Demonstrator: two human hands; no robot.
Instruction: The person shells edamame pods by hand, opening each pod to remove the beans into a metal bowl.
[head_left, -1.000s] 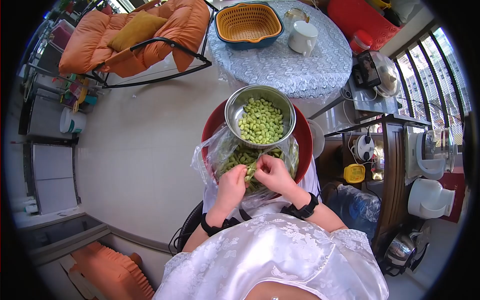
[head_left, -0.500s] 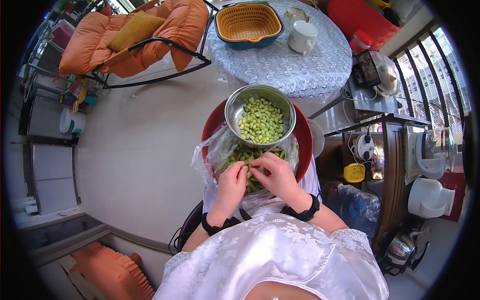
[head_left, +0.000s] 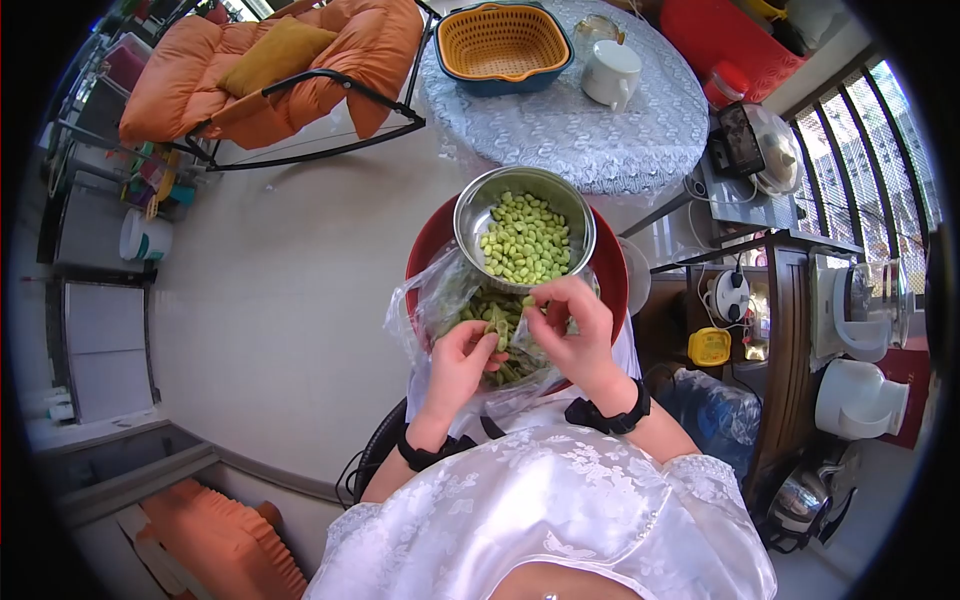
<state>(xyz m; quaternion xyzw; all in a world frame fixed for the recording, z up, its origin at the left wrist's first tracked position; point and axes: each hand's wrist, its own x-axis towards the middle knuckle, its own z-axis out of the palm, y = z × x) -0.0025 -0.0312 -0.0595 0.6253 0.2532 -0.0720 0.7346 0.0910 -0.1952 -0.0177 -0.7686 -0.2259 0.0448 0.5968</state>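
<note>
From the head view, looking down past the white satin top (head_left: 560, 500), I see the person's two hands apart from each other, each pinching something of its own. The left hand (head_left: 462, 365) grips a green, seemingly split pod (head_left: 498, 331) between thumb and fingers, tilted up, perhaps so its inside faces the other hand. The right hand (head_left: 575, 330) is raised a little farther forward, thumb and fingertips closed on a small pale-green bean (head_left: 530, 300), right at the near edge of a round, shiny metal bowl (head_left: 477, 220). Inside that bowl lies a heap of loose, shelled green beans (head_left: 525, 240). It stands at the far side of a wide red basin (head_left: 425, 245), likely put there to be a short reach away; what bears it underneath I can't tell. Below the hands, a clear, crumpled plastic bag (head_left: 438, 285) spreads within the basin, its mouth wide, probably to leave the whole green pods (head_left: 512, 370) within easy grasp. Beyond, a table with a silvery patterned cloth (head_left: 640, 145) holds an orange perforated basket (head_left: 497, 40).
</note>
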